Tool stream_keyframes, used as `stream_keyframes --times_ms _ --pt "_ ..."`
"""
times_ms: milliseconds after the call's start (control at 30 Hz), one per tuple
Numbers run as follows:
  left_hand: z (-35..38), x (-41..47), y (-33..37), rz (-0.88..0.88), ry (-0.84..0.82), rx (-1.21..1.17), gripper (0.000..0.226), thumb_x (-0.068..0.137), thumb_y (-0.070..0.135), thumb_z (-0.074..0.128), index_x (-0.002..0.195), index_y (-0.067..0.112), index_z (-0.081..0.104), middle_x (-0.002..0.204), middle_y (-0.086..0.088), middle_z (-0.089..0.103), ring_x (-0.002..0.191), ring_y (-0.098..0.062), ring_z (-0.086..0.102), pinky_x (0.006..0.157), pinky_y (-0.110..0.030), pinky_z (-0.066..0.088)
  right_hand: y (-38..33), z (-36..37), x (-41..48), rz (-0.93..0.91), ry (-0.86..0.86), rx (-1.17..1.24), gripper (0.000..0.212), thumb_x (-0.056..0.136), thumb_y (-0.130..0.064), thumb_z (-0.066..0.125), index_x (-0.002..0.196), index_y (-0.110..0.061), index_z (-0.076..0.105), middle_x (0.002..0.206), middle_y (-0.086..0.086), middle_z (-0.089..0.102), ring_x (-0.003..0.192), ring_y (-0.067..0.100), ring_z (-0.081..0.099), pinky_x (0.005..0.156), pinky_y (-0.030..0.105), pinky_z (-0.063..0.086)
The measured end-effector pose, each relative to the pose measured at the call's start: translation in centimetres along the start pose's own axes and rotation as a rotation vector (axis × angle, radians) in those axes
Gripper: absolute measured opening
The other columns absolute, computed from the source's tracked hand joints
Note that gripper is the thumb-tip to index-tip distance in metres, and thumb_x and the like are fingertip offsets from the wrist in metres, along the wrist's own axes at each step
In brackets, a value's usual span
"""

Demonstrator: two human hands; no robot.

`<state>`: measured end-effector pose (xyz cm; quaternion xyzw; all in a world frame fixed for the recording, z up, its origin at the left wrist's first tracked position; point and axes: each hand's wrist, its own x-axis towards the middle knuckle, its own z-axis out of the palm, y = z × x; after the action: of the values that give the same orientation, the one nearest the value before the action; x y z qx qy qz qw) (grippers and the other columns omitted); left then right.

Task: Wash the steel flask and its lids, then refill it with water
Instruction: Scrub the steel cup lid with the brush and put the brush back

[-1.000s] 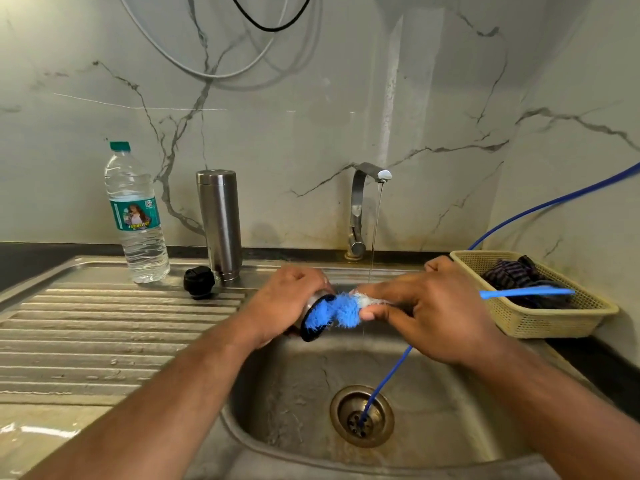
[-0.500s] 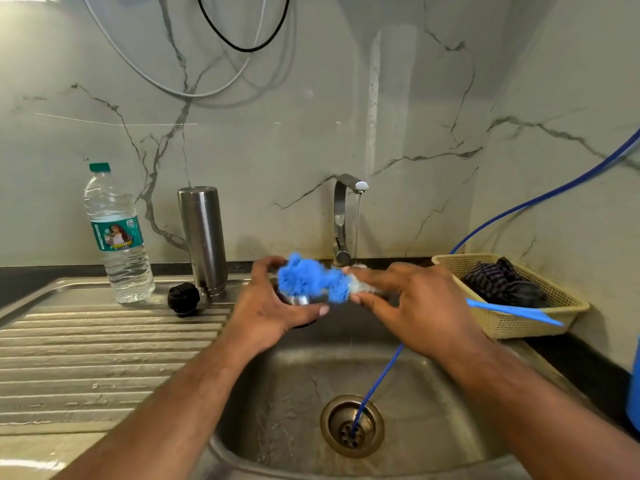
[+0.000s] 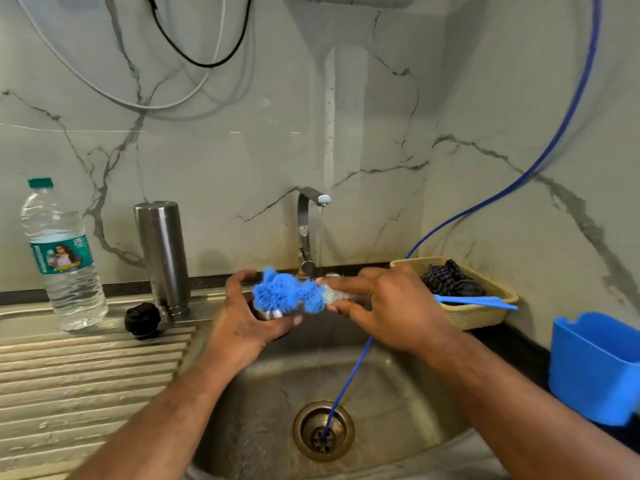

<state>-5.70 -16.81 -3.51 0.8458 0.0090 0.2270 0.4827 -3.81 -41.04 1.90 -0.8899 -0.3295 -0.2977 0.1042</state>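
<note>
bristly blue brush [image 3: 287, 294], round steel lid [image 3: 272, 314]

At nine o'clock, the plastic water bottle [image 3: 65, 282] is carrying a teal label [image 3: 60, 254]; its wording is blurring beyond reading. Nothing legible is showing elsewhere.

A ribbed stainless steel drainboard [image 3: 86, 375] carries, near its back edge, a clear plastic water bottle with a green cap [image 3: 62, 265], a tall cylindrical steel flask [image 3: 162, 258] and a small round black lid [image 3: 142, 320]. A dark counter [image 3: 512, 344] on the right holds a beige plastic basket [image 3: 481, 315] and a blue plastic tub [image 3: 595, 368].
</note>
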Motion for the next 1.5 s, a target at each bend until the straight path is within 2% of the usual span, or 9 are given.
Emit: stream_keyframes --times_ms 200,433,633,767,900,1000,1167,1400,1500 --pt "1.1 0.2 -0.3 0.074 0.048 0.022 0.067 0.067 0.042 0.093 0.121 0.024 0.058 0.097 0.012 0.069 0.086 -0.008 0.067 0.070 -0.028 0.051 0.4 -5.2 -0.2 -0.003 -0.047 -0.148 0.049 0.094 -0.066 0.052 0.140 -0.050 0.056 0.102 -0.002 0.071 0.101 0.023 0.067 0.088 0.037 0.047" --pt "3.1 -1.5 1.3 0.286 -0.109 0.098 0.055 0.064 0.041 0.095 0.108 0.032 0.063 0.094 0.013 0.066 0.085 -0.006 0.063 0.070 -0.023 0.048 3.4 -17.1 -1.0 0.043 -0.240 -0.568 0.049 0.094 -0.064 0.057 0.141 -0.055 0.051 0.112 -0.007 0.066 0.108 0.019 0.063 0.092 0.036 0.036" --pt "3.7 -2.2 2.4 0.366 -0.094 0.198 0.053 0.068 0.047 0.092 0.109 0.032 0.062 0.096 0.007 0.065 0.087 -0.014 0.059 0.072 -0.028 0.045 6.5 -24.1 -2.9 0.127 -0.460 -0.926 0.043 0.086 -0.048 0.073 0.126 -0.061 0.060 0.101 -0.014 0.062 0.121 0.011 0.058 0.118 0.063 0.010" --pt "4.0 -2.3 1.9 0.383 -0.094 0.264 0.057 0.067 0.051 0.091 0.111 0.030 0.061 0.097 0.005 0.065 0.090 -0.019 0.059 0.076 -0.034 0.047 7.5 -27.0 -4.2 0.190 -0.564 -1.022 0.043 0.086 -0.041 0.076 0.121 -0.062 0.062 0.086 -0.020 0.047 0.125 0.010 0.054 0.116 0.074 -0.008" --pt "3.9 -2.1 1.2 0.391 -0.106 0.283 0.057 0.067 0.049 0.092 0.111 0.030 0.061 0.095 0.005 0.065 0.085 -0.015 0.059 0.072 -0.031 0.045 8.0 -27.0 -5.5 0.221 -0.659 -1.078 0.044 0.086 -0.038 0.078 0.121 -0.060 0.063 0.104 -0.019 0.064 0.127 0.009 0.053 0.116 0.073 -0.012" --pt "3.8 -1.9 0.8 0.395 -0.105 0.297 0.058 0.066 0.052 0.091 0.112 0.032 0.061 0.097 0.005 0.066 0.089 -0.017 0.060 0.074 -0.033 0.048 8.8 -25.9 -6.5 0.226 -0.695 -1.081 0.042 0.085 -0.036 0.078 0.118 -0.058 0.066 0.098 -0.019 0.063 0.126 0.007 0.053 0.116 0.071 -0.016" --pt "3.8 -1.8 0.5 0.400 -0.111 0.300 0.059 0.066 0.054 0.090 0.112 0.033 0.060 0.096 0.007 0.065 0.089 -0.016 0.060 0.074 -0.034 0.049 9.6 -23.2 -8.0 0.170 -0.760 -1.027 0.044 0.088 -0.030 0.076 0.122 -0.055 0.066 0.121 -0.018 0.067 0.132 0.008 0.049 0.114 0.067 -0.023" --pt "3.7 -2.0 0.3 0.372 -0.155 0.280 0.056 0.068 0.056 0.088 0.111 0.037 0.057 0.098 0.010 0.064 0.099 -0.019 0.057 0.079 -0.037 0.050 10.8 -19.6 -9.4 0.135 -0.807 -0.916 0.045 0.088 -0.022 0.073 0.124 -0.049 0.066 0.123 -0.017 0.068 0.130 0.010 0.052 0.118 0.067 -0.017" --pt "3.7 -2.1 0.4 0.350 -0.160 0.279 0.060 0.068 0.055 0.088 0.116 0.035 0.059 0.103 0.007 0.065 0.102 -0.019 0.057 0.082 -0.036 0.050 11.4 -19.0 -9.8 0.122 -0.829 -0.894 0.045 0.087 -0.023 0.075 0.124 -0.045 0.063 0.105 -0.012 0.068 0.126 0.012 0.054 0.119 0.066 -0.014"
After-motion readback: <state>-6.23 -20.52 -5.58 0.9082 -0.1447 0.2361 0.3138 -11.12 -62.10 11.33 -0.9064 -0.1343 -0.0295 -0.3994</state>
